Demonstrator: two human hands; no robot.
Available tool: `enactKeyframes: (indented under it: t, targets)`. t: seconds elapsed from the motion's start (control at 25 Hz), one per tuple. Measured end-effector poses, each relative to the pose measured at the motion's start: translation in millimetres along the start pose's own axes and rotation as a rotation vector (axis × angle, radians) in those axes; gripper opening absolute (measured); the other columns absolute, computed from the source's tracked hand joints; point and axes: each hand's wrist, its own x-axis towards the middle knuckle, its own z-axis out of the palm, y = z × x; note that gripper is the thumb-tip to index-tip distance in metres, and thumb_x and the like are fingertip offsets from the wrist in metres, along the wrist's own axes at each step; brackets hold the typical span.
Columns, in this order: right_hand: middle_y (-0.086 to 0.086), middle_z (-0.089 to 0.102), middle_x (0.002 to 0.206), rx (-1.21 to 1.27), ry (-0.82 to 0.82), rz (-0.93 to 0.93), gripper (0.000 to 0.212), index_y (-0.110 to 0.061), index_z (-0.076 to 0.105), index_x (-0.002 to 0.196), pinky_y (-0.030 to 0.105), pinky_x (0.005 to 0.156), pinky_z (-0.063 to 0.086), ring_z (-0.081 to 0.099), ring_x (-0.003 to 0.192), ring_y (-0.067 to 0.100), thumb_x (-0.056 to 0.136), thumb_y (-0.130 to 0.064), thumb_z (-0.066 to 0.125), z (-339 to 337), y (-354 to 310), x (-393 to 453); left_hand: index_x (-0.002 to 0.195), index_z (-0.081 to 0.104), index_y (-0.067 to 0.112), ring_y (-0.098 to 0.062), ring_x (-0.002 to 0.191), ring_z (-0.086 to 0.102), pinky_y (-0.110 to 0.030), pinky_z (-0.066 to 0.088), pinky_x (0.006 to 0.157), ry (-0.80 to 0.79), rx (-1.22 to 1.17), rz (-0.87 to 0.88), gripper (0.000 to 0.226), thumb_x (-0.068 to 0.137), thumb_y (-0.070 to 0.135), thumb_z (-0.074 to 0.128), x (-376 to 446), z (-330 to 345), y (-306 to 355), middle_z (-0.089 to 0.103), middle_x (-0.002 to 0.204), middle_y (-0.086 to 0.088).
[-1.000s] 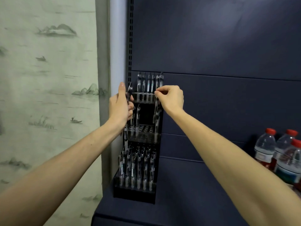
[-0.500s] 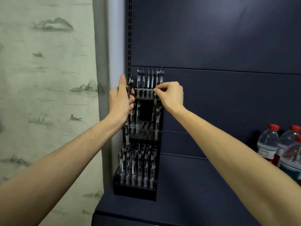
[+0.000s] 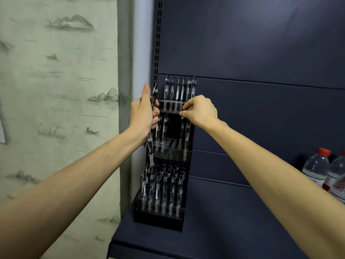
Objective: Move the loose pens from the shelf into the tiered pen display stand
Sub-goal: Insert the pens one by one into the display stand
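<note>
At the left end of the shelf (image 3: pixel 214 221) stands the tiered pen display stand (image 3: pixel 168 156), close against the upright so it cannot tip. Its bottom tier looks full, the top row is nearly filled, the middle tier has open holes. The left hand (image 3: pixel 143 113) grips a bundle of pens (image 3: pixel 150 146) upright beside the stand, probably as a ready supply. The right hand (image 3: pixel 199 111) has its fingertips pinched at the front edge of the top tier; whether they hold a pen or steady the tier, I cannot tell. Water bottles (image 3: pixel 317 165) stand well apart on the right.
</note>
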Motion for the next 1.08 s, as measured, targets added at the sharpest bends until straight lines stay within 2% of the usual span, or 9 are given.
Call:
enactKeyframes:
  t: [0.12,0.24,0.36,0.48,0.6,0.76,0.88,1.0,1.08]
  targets:
    - [-0.009,0.075,0.093,-0.074,0.094,-0.1,0.015,-0.025,0.076,0.101,0.033,0.077,0.055,0.068,0.091,0.016,0.093,-0.035,0.068,-5.2,-5.7,-6.6,0.075,0.047,0.017,-0.012,0.039,0.027,-0.023,0.019,0.039,-0.014,-0.003,-0.016,0.055,0.104,0.063,0.038,4.1,0.0,2.7,0.034,0.047,0.007]
    - [-0.013,0.074,0.095,-0.058,0.144,-0.2,0.019,-0.026,0.077,0.104,0.032,0.075,0.049,0.06,0.105,0.013,0.096,-0.032,0.061,-7.7,-7.6,-15.4,0.078,0.044,0.017,-0.011,0.039,0.026,-0.022,0.02,0.039,0.005,-0.037,-0.024,0.053,0.105,0.063,0.035,8.4,0.2,5.9,0.034,0.047,0.008]
    - [-0.009,0.075,0.099,-0.103,0.108,-0.248,0.021,-0.024,0.076,0.11,0.032,0.075,0.051,0.061,0.104,0.015,0.098,-0.025,0.059,-6.2,-7.8,-17.3,0.08,0.043,0.018,-0.011,0.039,0.027,-0.021,0.021,0.039,0.001,-0.034,-0.012,0.053,0.104,0.063,0.034,12.8,-0.8,9.7,0.034,0.047,0.008]
    - [0.0,0.076,0.101,-0.099,0.026,-0.178,0.021,-0.018,0.076,0.111,0.038,0.083,0.058,0.07,0.097,0.022,0.097,-0.015,0.06,3.0,-2.9,-15.4,0.079,0.044,0.018,-0.011,0.039,0.027,-0.022,0.021,0.039,-0.012,-0.025,-0.041,0.053,0.104,0.063,0.035,12.0,-2.2,10.0,0.036,0.047,0.008]
    - [0.003,0.077,0.097,0.018,0.018,-0.056,0.021,-0.014,0.077,0.11,0.04,0.088,0.06,0.072,0.094,0.02,0.095,-0.008,0.064,7.8,0.7,-11.2,0.079,0.047,0.017,-0.012,0.04,0.028,-0.022,0.021,0.038,-0.019,-0.014,-0.054,0.054,0.104,0.063,0.037,8.7,-6.6,5.6,0.037,0.049,0.007]
    - [-0.002,0.077,0.086,-0.01,0.112,-0.043,0.023,-0.021,0.08,0.101,0.036,0.075,0.06,0.071,0.076,0.016,0.099,-0.019,0.057,-1.0,-15.2,-11.4,0.078,0.047,0.017,-0.012,0.039,0.029,-0.023,0.022,0.039,-0.046,0.0,-0.072,0.055,0.104,0.064,0.036,7.3,-12.9,1.0,0.037,0.049,0.007]
    - [-0.008,0.072,0.069,0.249,0.097,-0.063,0.024,-0.025,0.078,0.087,0.029,0.064,0.05,0.063,0.061,0.009,0.1,-0.031,0.059,-6.4,-33.2,-16.9,0.079,0.05,0.016,-0.012,0.039,0.03,-0.023,0.023,0.041,-0.109,0.055,-0.066,0.057,0.103,0.066,0.034,5.9,-17.0,-0.5,0.037,0.049,0.006]
    - [-0.014,0.057,0.051,0.553,-0.053,-0.084,0.04,-0.006,0.078,0.084,0.024,0.067,0.042,0.05,0.049,0.003,0.099,-0.039,0.064,-6.2,-48.6,-27.8,0.083,0.055,0.012,-0.013,0.039,0.031,-0.024,0.023,0.043,-0.153,0.134,-0.048,0.06,0.104,0.064,0.033,-0.5,-16.4,-7.2,0.039,0.049,0.005]
    - [-0.015,0.06,0.055,0.681,-0.098,-0.113,0.036,-0.001,0.077,0.085,0.016,0.068,0.043,0.053,0.053,0.0,0.099,-0.033,0.067,-4.8,-53.1,-32.0,0.082,0.056,0.011,-0.013,0.039,0.03,-0.024,0.023,0.044,-0.166,0.146,-0.056,0.062,0.104,0.064,0.034,-4.1,-16.9,-12.0,0.039,0.049,0.003]
